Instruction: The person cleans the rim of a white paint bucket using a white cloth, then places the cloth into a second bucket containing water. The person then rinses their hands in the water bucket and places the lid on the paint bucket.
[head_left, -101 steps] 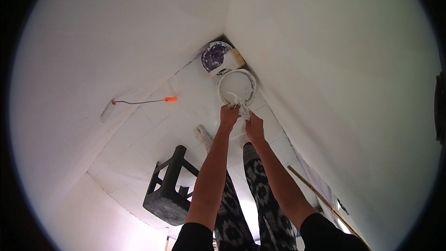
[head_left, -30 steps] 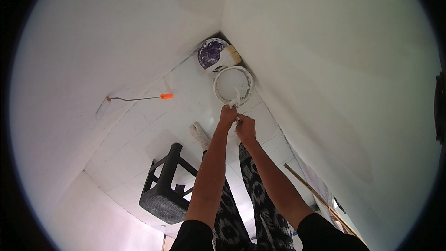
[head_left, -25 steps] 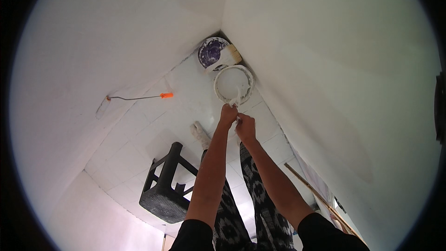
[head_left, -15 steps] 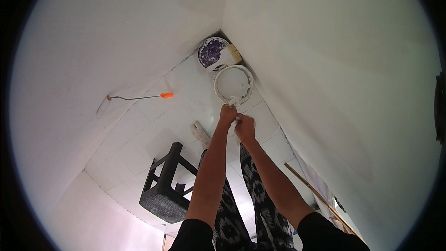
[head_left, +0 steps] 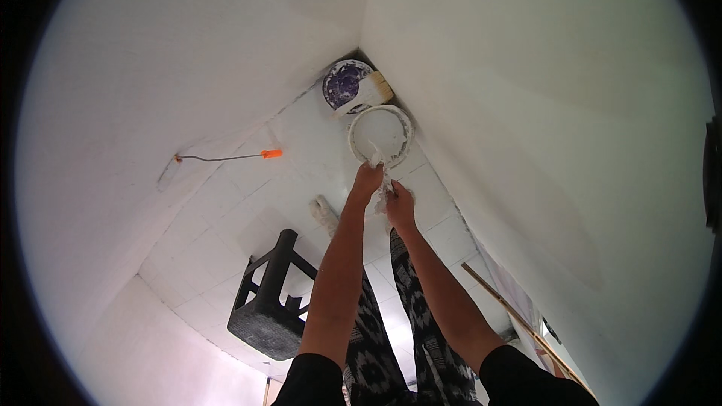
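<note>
Both hands grip a crumpled whitish rag (head_left: 380, 174) in front of me; whether it is cloth or thin plastic is hard to tell. My left hand (head_left: 368, 179) is closed round its upper part, at the near rim of a round white bucket (head_left: 350, 137). A pale tip of the rag sticks up past that hand, against the bucket's inside. Lower and to the right, my right hand (head_left: 401, 204) is closed on the other end, with loose folds beside its fingers. The bucket holds something whitish.
Behind the bucket, in the wall corner, stands a purple-and-white paint tub (head_left: 342, 84) with a wide brush (head_left: 374, 89) lying across it. A paint roller (head_left: 226, 158) with an orange handle leans at the left wall. A black stool (head_left: 267, 316) stands lower left; a wooden pole (head_left: 519, 316) lies lower right.
My hands have drawn slightly apart, the right one a little lower. More of the rag shows between and beside them.
</note>
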